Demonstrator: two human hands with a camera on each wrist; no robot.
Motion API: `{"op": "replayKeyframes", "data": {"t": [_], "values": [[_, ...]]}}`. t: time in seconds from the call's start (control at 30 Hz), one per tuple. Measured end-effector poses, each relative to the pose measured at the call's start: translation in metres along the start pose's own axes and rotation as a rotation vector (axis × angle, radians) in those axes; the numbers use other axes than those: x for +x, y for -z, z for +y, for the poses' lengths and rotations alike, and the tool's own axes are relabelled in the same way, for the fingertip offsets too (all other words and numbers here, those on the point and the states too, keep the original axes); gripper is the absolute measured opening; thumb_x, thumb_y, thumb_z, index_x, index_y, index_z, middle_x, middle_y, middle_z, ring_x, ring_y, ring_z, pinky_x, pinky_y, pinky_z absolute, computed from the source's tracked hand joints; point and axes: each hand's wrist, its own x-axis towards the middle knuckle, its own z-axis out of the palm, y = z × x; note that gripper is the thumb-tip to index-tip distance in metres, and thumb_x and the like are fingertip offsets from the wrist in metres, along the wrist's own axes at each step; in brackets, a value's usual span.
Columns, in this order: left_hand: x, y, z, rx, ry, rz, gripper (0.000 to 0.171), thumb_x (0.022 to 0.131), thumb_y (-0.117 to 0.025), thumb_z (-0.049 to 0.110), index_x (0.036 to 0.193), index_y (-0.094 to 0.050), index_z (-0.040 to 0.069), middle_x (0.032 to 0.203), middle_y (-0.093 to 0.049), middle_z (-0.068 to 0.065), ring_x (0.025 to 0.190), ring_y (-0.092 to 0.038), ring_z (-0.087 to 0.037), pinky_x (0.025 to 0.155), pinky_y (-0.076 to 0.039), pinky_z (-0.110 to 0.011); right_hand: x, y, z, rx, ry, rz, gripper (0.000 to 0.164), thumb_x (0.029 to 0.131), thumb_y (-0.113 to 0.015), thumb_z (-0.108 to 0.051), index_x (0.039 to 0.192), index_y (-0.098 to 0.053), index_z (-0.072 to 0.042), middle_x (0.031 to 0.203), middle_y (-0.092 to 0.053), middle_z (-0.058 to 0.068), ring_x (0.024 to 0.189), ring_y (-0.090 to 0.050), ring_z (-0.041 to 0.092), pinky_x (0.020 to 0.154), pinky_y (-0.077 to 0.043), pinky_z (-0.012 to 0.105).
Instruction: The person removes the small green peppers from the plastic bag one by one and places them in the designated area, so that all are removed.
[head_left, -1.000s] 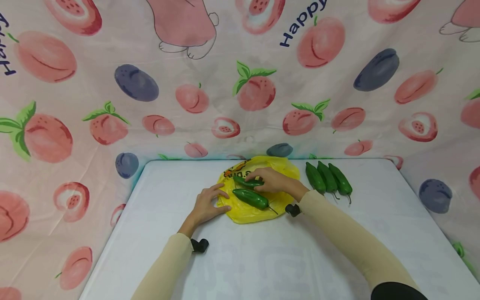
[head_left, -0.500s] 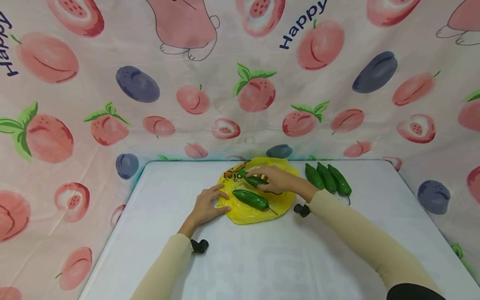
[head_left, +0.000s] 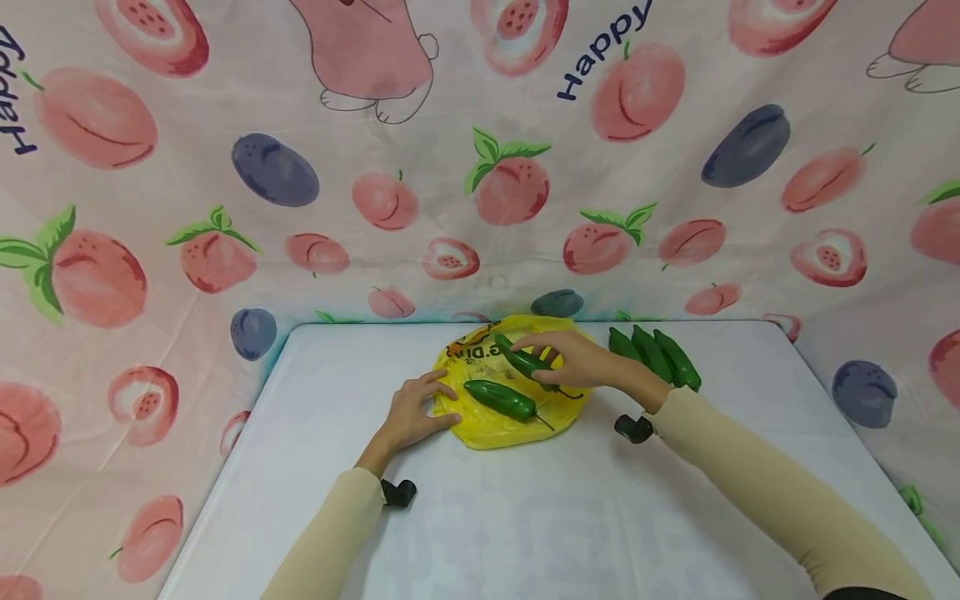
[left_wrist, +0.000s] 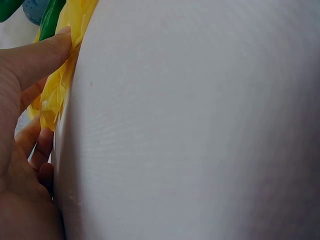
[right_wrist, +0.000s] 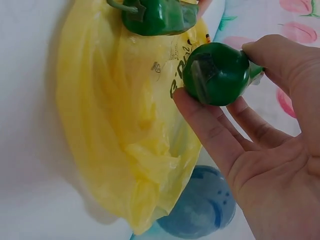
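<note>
Green pepper (head_left: 521,359) in the grip of the right hand (head_left: 573,360), it is poised over the yellow plastic bag (head_left: 483,432), slanting so that its narrow tip points toward the far side of the table and its thin, curved stem toward the bag's right edge. The right hand pinches it from above, and the right wrist view shows the thumb on one side of the pepper and the fingers on the other. A second pepper (head_left: 501,400) lies on the bag, nearer the person, just beside the one being held, its stem pointing to the right. The left hand (head_left: 408,411) rests at the bag's left edge with fingers and thumb spread fairly wide, touching the plastic; in the left wrist view the thumb lies against the crinkled yellow edge. Dark lettering is printed across the bag's far part (partly creased, so hard to read). To the right, three more peppers (head_left: 651,354) lie side by side on the white table (head_left: 510,525), their near ends partly hidden by the right forearm. Both arms wear beige sleeves (head_left: 330,533), with a small black device (head_left: 399,492) at each wrist. Behind the table rises a patterned cloth (head_left: 435,150) with peaches and dark-blue fruit.
</note>
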Motion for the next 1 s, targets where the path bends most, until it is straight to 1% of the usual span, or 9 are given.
{"op": "replayKeyframes", "data": {"t": [0.07,0.17,0.37,0.5,0.73,0.87,1.0], "values": [[0.000,0.000,0.000,0.001,-0.002,0.000,0.028,0.086,-0.084,0.036,0.109,-0.074,0.025,0.158,-0.046,-0.005,0.137,-0.042,-0.036,0.114,-0.025,-0.059,-0.006,0.000,0.000,0.006,-0.015,0.000,0.052,0.095,-0.074,-0.011,0.144,-0.058,-0.018,0.130,-0.064,0.007,0.106,-0.067,0.025,0.086,-0.059,0.040],[0.000,0.000,-0.001,0.008,-0.003,0.000,0.029,0.086,-0.084,0.036,0.109,-0.073,0.025,0.158,-0.046,-0.005,0.137,-0.041,-0.036,0.114,-0.025,-0.059,-0.014,-0.001,0.002,0.018,-0.017,0.006,0.051,0.095,-0.074,-0.012,0.143,-0.058,-0.017,0.129,-0.064,0.008,0.108,-0.065,0.027,0.088,-0.058,0.044],[0.000,0.000,-0.002,0.004,0.024,-0.014,0.029,0.086,-0.084,0.037,0.111,-0.073,0.026,0.160,-0.044,-0.002,0.138,-0.040,-0.033,0.116,-0.024,-0.057,-0.035,0.000,0.004,0.044,0.006,0.052,0.049,0.096,-0.074,-0.014,0.143,-0.059,-0.016,0.129,-0.065,0.011,0.107,-0.067,0.030,0.087,-0.058,0.049],[-0.001,0.001,0.000,-0.006,0.023,-0.016,0.029,0.086,-0.084,0.037,0.111,-0.073,0.026,0.160,-0.044,-0.003,0.138,-0.041,-0.034,0.116,-0.024,-0.058,-0.053,0.003,0.004,0.056,0.004,0.086,0.050,0.096,-0.074,-0.013,0.143,-0.058,-0.014,0.128,-0.065,0.010,0.107,-0.067,0.030,0.088,-0.057,0.051],[0.000,0.001,0.000,0.011,0.008,-0.015,0.030,0.086,-0.084,0.037,0.112,-0.073,0.025,0.160,-0.044,-0.003,0.137,-0.041,-0.034,0.115,-0.025,-0.058,-0.089,0.003,0.010,0.073,-0.075,0.122,0.053,0.095,-0.075,-0.015,0.145,-0.056,-0.016,0.121,-0.066,0.008,0.103,-0.068,0.025,0.082,-0.059,0.035],[0.000,0.000,0.000,0.002,0.000,-0.013,0.031,0.086,-0.084,0.036,0.112,-0.073,0.025,0.160,-0.044,-0.004,0.138,-0.040,-0.035,0.115,-0.024,-0.059,-0.108,0.002,0.011,0.090,-0.112,0.150,0.053,0.095,-0.075,-0.017,0.145,-0.057,-0.015,0.119,-0.067,0.009,0.100,-0.069,0.024,0.079,-0.059,0.032],[0.000,0.000,0.000,0.001,0.006,-0.010,0.030,0.086,-0.084,0.037,0.112,-0.073,0.025,0.160,-0.044,-0.003,0.138,-0.040,-0.034,0.115,-0.024,-0.058,-0.125,-0.001,0.013,0.079,-0.124,0.192,0.053,0.095,-0.076,-0.018,0.144,-0.057,-0.015,0.118,-0.067,0.008,0.097,-0.069,0.022,0.078,-0.059,0.032]]}}
